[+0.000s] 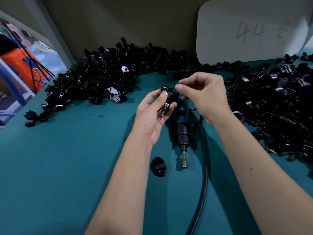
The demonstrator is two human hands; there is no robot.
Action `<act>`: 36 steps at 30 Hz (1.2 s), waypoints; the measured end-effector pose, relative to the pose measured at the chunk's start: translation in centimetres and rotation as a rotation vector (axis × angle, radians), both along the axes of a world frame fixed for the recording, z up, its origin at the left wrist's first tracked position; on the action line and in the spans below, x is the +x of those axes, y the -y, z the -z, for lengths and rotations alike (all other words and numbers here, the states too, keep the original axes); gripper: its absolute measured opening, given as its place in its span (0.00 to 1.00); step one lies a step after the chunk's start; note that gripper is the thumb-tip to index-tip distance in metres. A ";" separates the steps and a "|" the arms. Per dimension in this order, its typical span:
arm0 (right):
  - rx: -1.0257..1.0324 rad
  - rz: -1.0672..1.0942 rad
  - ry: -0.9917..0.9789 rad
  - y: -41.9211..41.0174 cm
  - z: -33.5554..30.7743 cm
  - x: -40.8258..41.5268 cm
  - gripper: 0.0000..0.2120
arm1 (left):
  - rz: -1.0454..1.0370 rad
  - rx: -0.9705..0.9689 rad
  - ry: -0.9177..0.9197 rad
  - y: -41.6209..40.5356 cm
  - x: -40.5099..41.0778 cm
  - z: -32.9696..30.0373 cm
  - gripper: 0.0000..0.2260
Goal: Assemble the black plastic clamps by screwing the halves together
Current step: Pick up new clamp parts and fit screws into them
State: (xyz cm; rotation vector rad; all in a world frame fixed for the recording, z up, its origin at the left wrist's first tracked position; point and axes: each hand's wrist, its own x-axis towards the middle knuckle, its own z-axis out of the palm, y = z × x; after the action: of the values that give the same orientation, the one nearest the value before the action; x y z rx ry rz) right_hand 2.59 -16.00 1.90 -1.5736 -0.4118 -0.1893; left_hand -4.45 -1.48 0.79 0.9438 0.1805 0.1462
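clamp half pinched in left hand, right hand touching.

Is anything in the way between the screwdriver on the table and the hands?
Nothing visible blocks it. The screwdriver lies on the table directly under both hands, the left hand gripping a clamp half.

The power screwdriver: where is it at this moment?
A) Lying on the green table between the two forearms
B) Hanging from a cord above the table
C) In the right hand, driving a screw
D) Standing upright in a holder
A: the power screwdriver lies flat on the green table, its bit pointing toward the person, while the left hand holds a clamp half and the right hand pinches something small.
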 end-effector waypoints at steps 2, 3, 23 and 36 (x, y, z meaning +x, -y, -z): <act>0.004 -0.028 -0.020 0.1 0.0 0.0 0.05 | 0.000 -0.017 -0.006 0.0 0.0 0.1 0.03; 0.032 -0.044 -0.039 0.2 0.0 0.0 0.05 | 0.008 -0.028 -0.002 -0.1 0.0 0.0 0.03; 0.232 0.030 -0.033 0.4 -1.3 -0.7 0.05 | -0.086 0.098 0.070 0.3 0.4 0.6 0.06; -0.023 0.038 0.181 -0.8 -0.7 -0.8 0.03 | -0.060 0.202 0.135 0.6 0.1 0.8 0.08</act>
State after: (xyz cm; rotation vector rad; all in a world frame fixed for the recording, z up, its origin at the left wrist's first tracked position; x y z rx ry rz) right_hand 1.80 -15.19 2.61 -1.5932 -0.5263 -0.3593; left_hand -4.37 -2.10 -0.04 1.1264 0.0698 0.2872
